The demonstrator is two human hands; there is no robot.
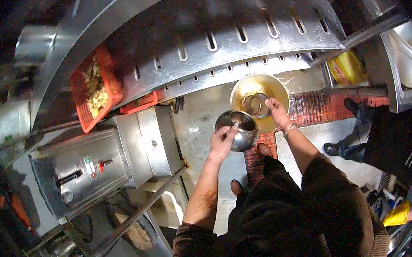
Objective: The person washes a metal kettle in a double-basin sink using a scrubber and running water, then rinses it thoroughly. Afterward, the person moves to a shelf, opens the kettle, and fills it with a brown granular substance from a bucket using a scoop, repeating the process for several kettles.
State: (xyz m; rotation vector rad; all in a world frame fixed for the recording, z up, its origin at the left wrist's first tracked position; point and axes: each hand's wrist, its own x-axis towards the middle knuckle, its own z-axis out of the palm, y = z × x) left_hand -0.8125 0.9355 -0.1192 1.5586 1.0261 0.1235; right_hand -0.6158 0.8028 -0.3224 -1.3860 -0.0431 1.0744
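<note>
My left hand (223,142) grips the rim of a round, shiny metal pot (244,141), tilted with its dark opening towards the upper right. In my right hand (278,111) is a small round metal vessel (255,105), perhaps a cup or ladle, pinched at its edge. It sits over a wide, deep bowl (237,90) whose inside looks yellow-brown. The pot is beside the bowl's lower left rim. I cannot tell what, if anything, either held vessel contains.
A slotted stainless steel shelf (194,20) spans the far side. An orange-red plastic basket (111,80) of pale chopped pieces rests at its left end. A metal machine (87,178) with switches stands left. Another person's dark-trousered leg (355,152) and yellow-gloved hand (396,215) are at right.
</note>
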